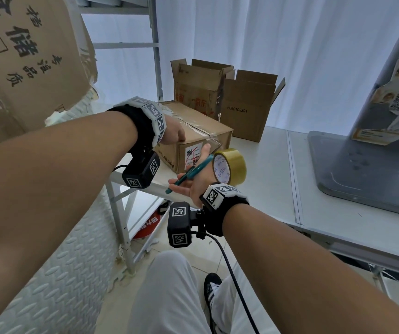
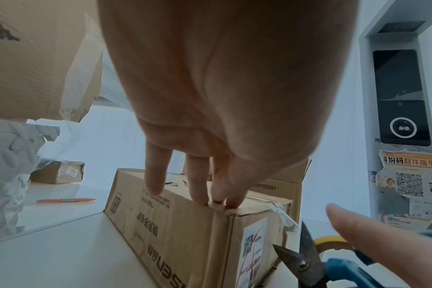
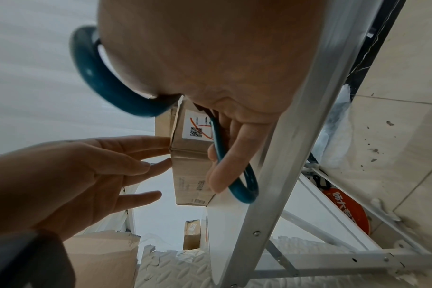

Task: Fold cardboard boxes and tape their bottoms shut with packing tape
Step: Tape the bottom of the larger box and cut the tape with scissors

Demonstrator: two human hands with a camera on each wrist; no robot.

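Observation:
A closed brown cardboard box point(image 1: 189, 116) with clear tape over its top seam lies on the white table point(image 1: 266, 179). My left hand point(image 1: 176, 137) rests straight fingertips point(image 2: 200, 196) on the top edge at the box's point(image 2: 185, 233) near corner. My right hand point(image 1: 193, 179) holds teal-handled scissors point(image 1: 189, 174) just in front of the labelled end of the box point(image 3: 190, 169), thumb and fingers through the loops point(image 3: 106, 83). The blades point(image 2: 306, 261) stand slightly apart. A roll of yellowish packing tape point(image 1: 238, 162) stands on edge beside my right hand.
Two open-topped boxes point(image 1: 201, 88) point(image 1: 246, 109) stand behind the closed one. A grey kiosk base point(image 1: 362, 165) fills the table's right side. A large torn carton point(image 1: 25, 56) hangs at upper left. An orange pen point(image 2: 66, 200) and small parcel point(image 2: 59, 172) lie further left.

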